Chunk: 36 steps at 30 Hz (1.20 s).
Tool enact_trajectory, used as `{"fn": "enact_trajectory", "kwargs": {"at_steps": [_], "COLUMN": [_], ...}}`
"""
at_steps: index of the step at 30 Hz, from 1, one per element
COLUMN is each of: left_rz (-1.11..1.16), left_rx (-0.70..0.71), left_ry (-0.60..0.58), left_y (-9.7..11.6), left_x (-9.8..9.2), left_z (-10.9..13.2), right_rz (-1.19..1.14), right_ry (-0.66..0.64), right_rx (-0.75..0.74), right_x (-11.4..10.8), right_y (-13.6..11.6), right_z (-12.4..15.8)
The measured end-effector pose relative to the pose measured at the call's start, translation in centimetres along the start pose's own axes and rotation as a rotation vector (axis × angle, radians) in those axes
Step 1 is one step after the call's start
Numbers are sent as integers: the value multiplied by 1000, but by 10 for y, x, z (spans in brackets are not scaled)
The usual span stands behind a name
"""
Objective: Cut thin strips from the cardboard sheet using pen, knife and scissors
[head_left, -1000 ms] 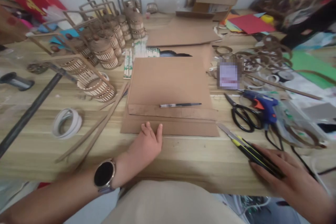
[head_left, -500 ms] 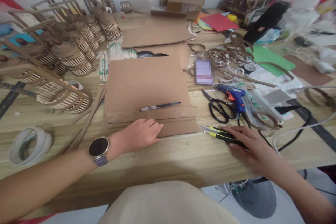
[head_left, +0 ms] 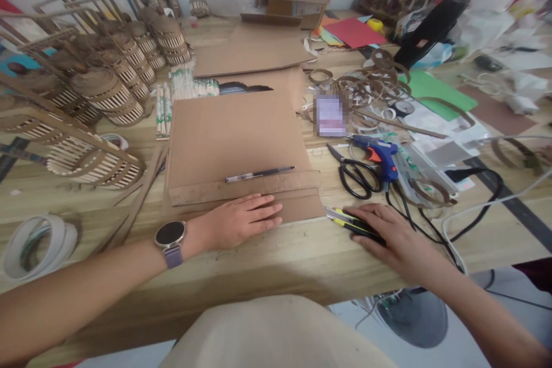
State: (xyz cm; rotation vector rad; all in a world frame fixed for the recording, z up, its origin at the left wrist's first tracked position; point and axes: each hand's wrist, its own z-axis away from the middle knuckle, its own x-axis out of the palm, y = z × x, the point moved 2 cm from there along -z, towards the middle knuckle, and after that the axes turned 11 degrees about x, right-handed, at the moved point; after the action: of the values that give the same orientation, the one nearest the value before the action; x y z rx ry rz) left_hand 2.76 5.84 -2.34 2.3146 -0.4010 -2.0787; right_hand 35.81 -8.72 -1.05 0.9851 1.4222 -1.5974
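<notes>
One pen (head_left: 261,173) lies across the brown cardboard (head_left: 237,135); one pair of black-handled scissors (head_left: 360,178) and one blue glue gun (head_left: 377,155) lie to its right. Green print on the slim packets (head_left: 164,110) is too small to read. The cardboard, creased near its front, lies flat on the wooden table (head_left: 276,267). The left hand (head_left: 241,221) rests on its near strip, fingers extended and released; the right hand (head_left: 394,236) grasps one yellow-and-black utility knife (head_left: 350,222) beside its near right corner.
</notes>
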Motion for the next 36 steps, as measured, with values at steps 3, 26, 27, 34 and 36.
{"fn": "enact_trajectory", "kwargs": {"at_steps": [3, 26, 27, 34, 36], "left_rz": [15, 91, 93, 93, 91], "left_rx": [10, -65, -69, -80, -75], "left_ry": [9, -15, -13, -20, -23], "left_y": [0, -15, -15, -14, -14], "left_x": [-1, 1, 0, 0, 1], "left_z": [-1, -8, -8, -8, -8], "right_rz": [-10, 57, 58, 45, 58], "right_ry": [26, 54, 58, 100, 105], "right_rx": [-6, 5, 9, 7, 17], "right_x": [3, -1, -1, 2, 3], "right_y": [-11, -14, -14, -14, -18], "right_z": [-6, -22, -21, -9, -9]}}
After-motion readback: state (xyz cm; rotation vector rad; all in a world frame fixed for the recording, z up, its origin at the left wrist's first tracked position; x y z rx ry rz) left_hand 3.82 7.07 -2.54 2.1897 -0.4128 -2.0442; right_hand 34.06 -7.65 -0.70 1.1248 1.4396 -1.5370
